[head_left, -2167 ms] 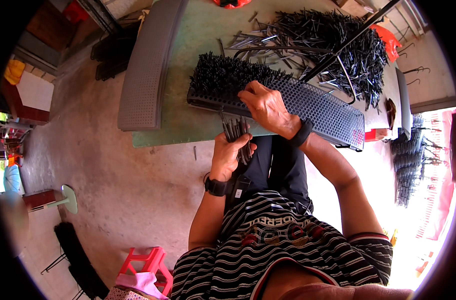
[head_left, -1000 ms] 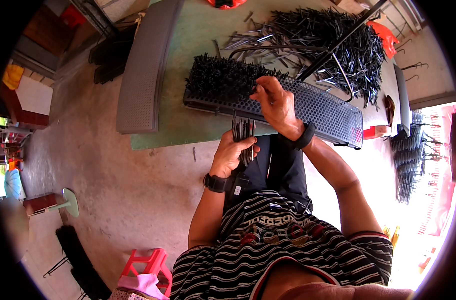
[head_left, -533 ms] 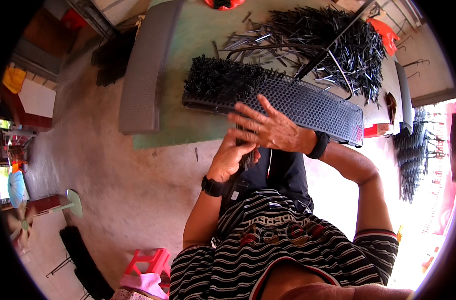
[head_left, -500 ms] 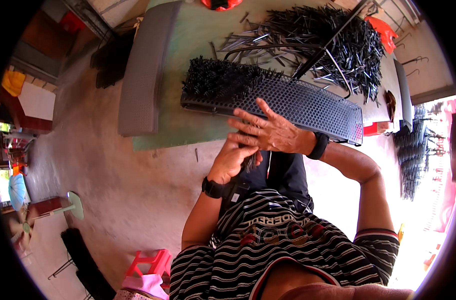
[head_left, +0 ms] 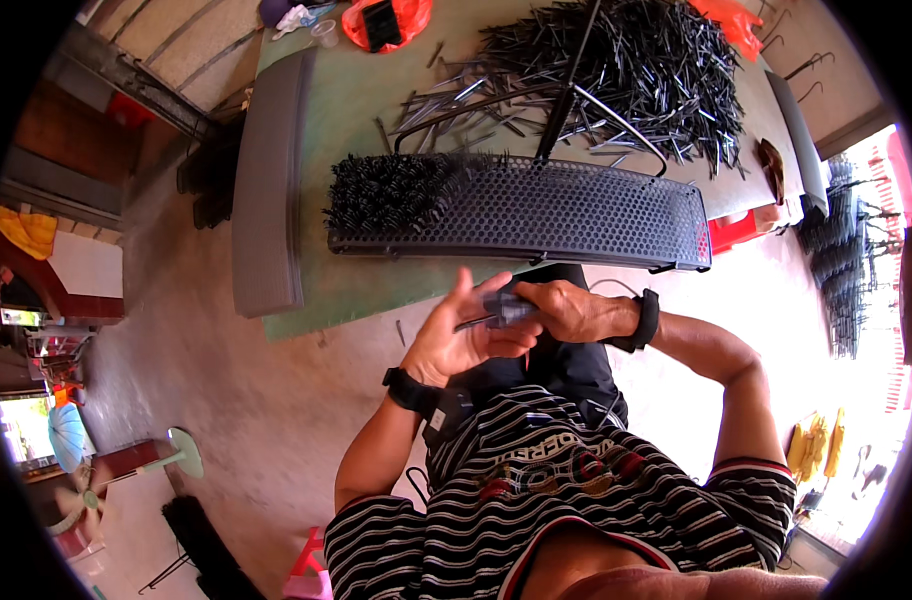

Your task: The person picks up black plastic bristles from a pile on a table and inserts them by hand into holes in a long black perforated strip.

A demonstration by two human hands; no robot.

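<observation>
Ahead, toward 12 o'clock from my hands, stretches the pale green, flat-topped table (head_left: 341, 115), its far side cut off by the top of my view. On it at 1 o'clock sprawls a tangled heap of thin, glossy black sticks (head_left: 641, 80); its top is cut off too, and single pieces deep in the pile can't be told apart. A bent black metal frame (head_left: 558, 125) crosses before the heap and hides some of it.

Nearer, straight at 12 o'clock, lies the long black tray pierced with round holes (head_left: 586, 215), its left end covered by dense, upright black bristly pieces (head_left: 381, 190), toward 10 or 11 o'clock; the holes under them are hidden. At 10 o'clock rests a stack of long grey sheets (head_left: 268, 190). At 11 o'clock a crumpled red plastic bag (head_left: 408, 18) runs out of view.

My hands meet just short of the tray, clear of it. My left hand (head_left: 456, 335) is palm up with fingers spread; my right hand (head_left: 576, 312) is curled round the right end of a bundle of thin dark grey sticks (head_left: 504, 308), which lies between the two, against my left fingers. It is blurred, so I can't count the sticks. One thin dark stick (head_left: 471, 323) pokes out over my left palm toward 9 o'clock.
</observation>
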